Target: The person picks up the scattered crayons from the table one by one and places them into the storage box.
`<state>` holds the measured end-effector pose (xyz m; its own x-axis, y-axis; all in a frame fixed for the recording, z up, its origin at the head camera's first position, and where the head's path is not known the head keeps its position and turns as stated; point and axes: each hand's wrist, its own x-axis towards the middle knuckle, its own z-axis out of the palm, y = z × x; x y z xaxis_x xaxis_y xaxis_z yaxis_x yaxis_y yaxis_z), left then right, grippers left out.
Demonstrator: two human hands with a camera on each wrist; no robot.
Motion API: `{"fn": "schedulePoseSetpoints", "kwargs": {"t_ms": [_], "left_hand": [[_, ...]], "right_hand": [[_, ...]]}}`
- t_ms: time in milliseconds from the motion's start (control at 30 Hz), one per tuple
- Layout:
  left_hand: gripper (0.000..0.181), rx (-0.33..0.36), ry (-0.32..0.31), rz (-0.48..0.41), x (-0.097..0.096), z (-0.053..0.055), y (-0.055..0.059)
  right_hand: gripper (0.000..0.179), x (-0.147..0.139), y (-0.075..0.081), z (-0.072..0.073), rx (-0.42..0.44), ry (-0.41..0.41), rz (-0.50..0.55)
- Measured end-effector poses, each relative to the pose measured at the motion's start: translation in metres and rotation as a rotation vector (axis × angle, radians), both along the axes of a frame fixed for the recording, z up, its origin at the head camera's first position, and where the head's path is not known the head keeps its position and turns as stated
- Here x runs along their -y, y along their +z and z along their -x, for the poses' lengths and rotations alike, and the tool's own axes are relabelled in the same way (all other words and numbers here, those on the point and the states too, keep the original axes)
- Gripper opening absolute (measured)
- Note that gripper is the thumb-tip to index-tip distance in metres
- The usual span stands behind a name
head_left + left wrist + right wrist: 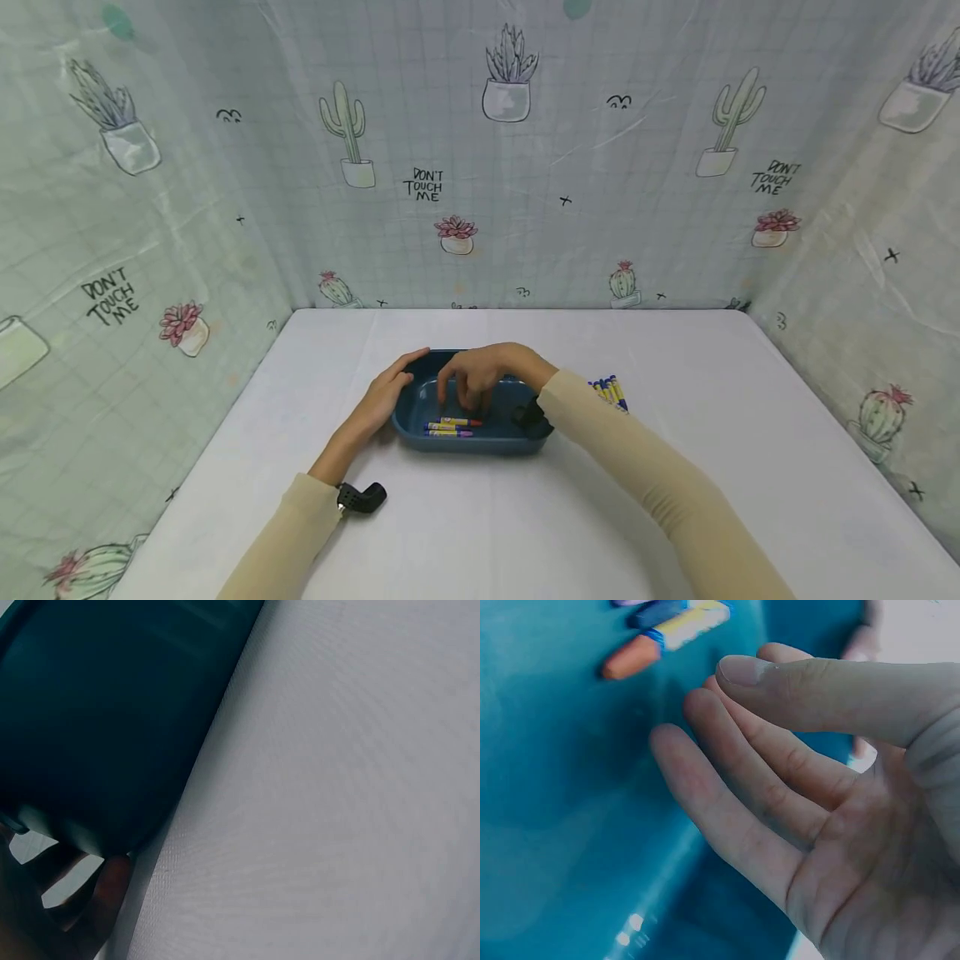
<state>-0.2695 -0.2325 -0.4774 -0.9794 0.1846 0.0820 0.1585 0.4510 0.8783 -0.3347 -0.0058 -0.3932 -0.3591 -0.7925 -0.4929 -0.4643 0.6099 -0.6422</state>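
A dark blue oblong tray (468, 444) sits on the table. Inside it, toward the left end, three crayons lie side by side: an orange-tipped crayon (456, 422), a blue one (441, 427) and a purple one (450, 433). My left hand (381, 400) holds the tray's left end, thumb at the rim; in the left wrist view its fingers (112, 889) touch the tray's outside. Over the tray hangs my right hand (477, 372), fingers pointing down and loosely bent. In the right wrist view nothing is between thumb and fingers, and the orange crayon (667, 641) lies just beyond the fingertips.
Several more crayons (617, 393) lie on the white table (480, 533) right of the tray, partly hidden by the right sleeve (622, 450). A cloth printed with cacti (508, 92) hangs behind the table and along both sides. A black device (363, 498) sits on the left wrist.
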Motion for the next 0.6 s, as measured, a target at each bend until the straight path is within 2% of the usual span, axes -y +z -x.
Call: {"fn": "schedulePoseSetpoints", "kwargs": {"t_ms": [200,333,467,600], "left_hand": [[0.053,0.003,-0.001,0.003,0.0,0.001,0.001],[0.052,-0.018,-0.001,0.001,-0.002,0.002,0.002],[0.052,-0.023,0.0,0.009,-0.002,0.003,0.001],[0.052,-0.025,0.003,0.017,0.0,0.004,-0.001]], "right_hand": [[0.043,-0.028,0.026,0.004,-0.076,-0.015,0.112],[0.039,-0.056,0.043,0.004,-0.133,-0.078,0.16],[0.036,-0.085,0.049,0.003,-0.164,-0.155,0.184],[0.034,-0.113,0.045,-0.002,-0.18,-0.243,0.213]]}}
